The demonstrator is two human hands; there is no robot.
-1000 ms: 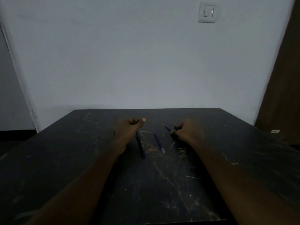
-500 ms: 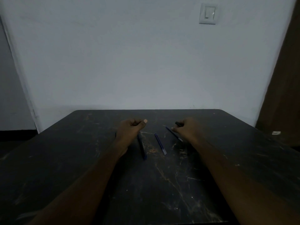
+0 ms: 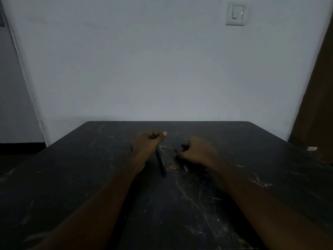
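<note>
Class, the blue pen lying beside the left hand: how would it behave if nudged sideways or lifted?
The blue pen looks slim and rod-like, so a sideways push would probably roll it across the dark table. Its straight, thin barrel suggests it is stiff and likely light to lift.

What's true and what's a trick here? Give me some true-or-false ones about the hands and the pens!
1. A blue pen lies on the table beside the left hand. True.
2. The left hand lies flat with straight fingers. False: its fingers are curled in.
3. The right hand holds a small dark thing, and a second blue pen pokes out from under that hand. True.
4. The table is white. False: it is dark with pale streaks.
5. The light switch sits on the table. False: it is up on the wall.
</note>
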